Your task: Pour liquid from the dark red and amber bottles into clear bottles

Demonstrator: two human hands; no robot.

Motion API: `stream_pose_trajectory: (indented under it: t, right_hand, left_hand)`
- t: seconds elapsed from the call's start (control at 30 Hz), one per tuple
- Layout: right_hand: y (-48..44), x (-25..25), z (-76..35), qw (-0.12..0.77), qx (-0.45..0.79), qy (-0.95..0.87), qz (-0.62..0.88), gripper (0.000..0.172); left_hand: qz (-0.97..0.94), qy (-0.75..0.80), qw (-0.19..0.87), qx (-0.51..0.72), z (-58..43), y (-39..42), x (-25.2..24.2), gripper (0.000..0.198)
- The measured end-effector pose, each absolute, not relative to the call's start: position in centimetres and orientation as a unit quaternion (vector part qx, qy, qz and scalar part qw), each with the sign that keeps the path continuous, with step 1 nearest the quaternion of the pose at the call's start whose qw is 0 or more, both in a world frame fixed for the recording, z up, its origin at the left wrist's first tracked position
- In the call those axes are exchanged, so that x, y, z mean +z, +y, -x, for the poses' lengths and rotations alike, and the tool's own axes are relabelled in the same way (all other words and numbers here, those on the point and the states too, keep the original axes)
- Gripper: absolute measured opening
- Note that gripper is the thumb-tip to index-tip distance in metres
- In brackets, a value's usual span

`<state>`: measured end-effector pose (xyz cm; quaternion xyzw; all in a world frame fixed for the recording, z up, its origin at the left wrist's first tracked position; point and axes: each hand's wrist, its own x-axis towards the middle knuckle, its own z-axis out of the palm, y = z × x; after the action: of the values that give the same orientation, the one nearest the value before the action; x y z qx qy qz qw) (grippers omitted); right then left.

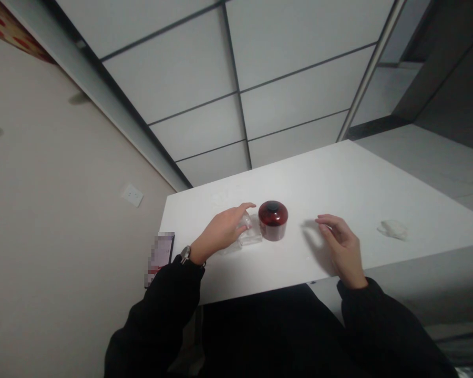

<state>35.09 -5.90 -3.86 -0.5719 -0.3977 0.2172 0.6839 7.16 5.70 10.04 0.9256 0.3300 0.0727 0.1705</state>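
Note:
A dark red round jar with a black-knobbed lid point(273, 220) stands on the white table point(339, 184). Just left of the jar lies a clear glass or plastic piece point(250, 235), and my left hand point(220, 231) is curled over it, fingers wrapped round its top. A wristwatch shows on that wrist. My right hand point(341, 247) hovers to the right of the jar, apart from it, fingers loosely spread and holding nothing.
A crumpled white tissue point(394, 229) lies near the table's right edge. A phone point(160, 257) hangs off the table's left corner. The beige wall with a socket point(132, 195) is at left, and tiled floor lies beyond the table.

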Motion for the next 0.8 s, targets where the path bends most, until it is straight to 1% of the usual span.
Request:
stream_pose_trajectory:
  t: [0.1,0.17,0.2,0.23,0.33,0.4,0.43,0.5,0.53,0.57,0.63,0.7,0.8]
  right_hand:
    - [-5.9,-3.8,-35.1,0.682,0.216,-0.399,0.574,0.029]
    - [-5.9,-3.8,-35.1,0.681,0.216,-0.401,0.574,0.029]
    - [-5.9,-3.8,-35.1,0.680,0.215,-0.402,0.574,0.028]
    - [-5.9,-3.8,-35.2,0.679,0.214,-0.403,0.574,0.028]
    - [-5.9,-3.9,-35.2,0.680,0.214,-0.403,0.574,0.027]
    - [-5.9,-3.9,-35.1,0.681,0.212,-0.402,0.574,0.028]
    - [-5.9,-3.8,-35.1,0.681,0.210,-0.403,0.575,0.028]
    - [-5.9,-3.8,-35.1,0.680,0.205,-0.404,0.576,0.028]
    - [-5.9,-3.7,-35.1,0.680,0.205,-0.405,0.577,0.028]
    - [-5.9,-3.7,-35.1,0.679,0.205,-0.404,0.577,0.029]
    - [-5.9,-3.7,-35.1,0.678,0.205,-0.404,0.579,0.029]
    - [-6.0,-3.7,-35.1,0.676,0.206,-0.406,0.580,0.029]
    - [-5.9,-3.8,-35.2,0.676,0.207,-0.409,0.578,0.029]
  left_hand:
    - [-0.929,0.337,0.134,0.070,-7.3,6.0,9.8,0.036]
    - [-0.936,0.321,0.130,0.065,-7.3,6.1,9.8,0.022]
    - [-0.940,0.306,0.135,0.062,-7.3,6.0,9.9,0.020]
    - [-0.945,0.286,0.144,0.061,-7.3,5.9,10.0,0.024]
    - [-0.953,0.239,0.173,0.070,-7.2,5.5,10.3,0.050]
    - [-0.948,0.261,0.167,0.080,-7.2,5.3,10.4,0.064]
    - [-0.943,0.285,0.153,0.081,-7.2,5.2,10.4,0.068]
    - [-0.935,0.324,0.125,0.073,-7.3,5.0,10.4,0.064]
    - [-0.934,0.328,0.121,0.067,-7.4,5.0,10.4,0.060]
    - [-0.938,0.319,0.124,0.064,-7.4,4.9,10.5,0.060]
    - [-0.946,0.286,0.138,0.066,-7.4,4.9,10.5,0.071]
    - [-0.944,0.288,0.145,0.069,-7.3,4.9,10.5,0.079]
    - [-0.930,0.336,0.138,0.052,-7.3,5.1,10.4,0.077]
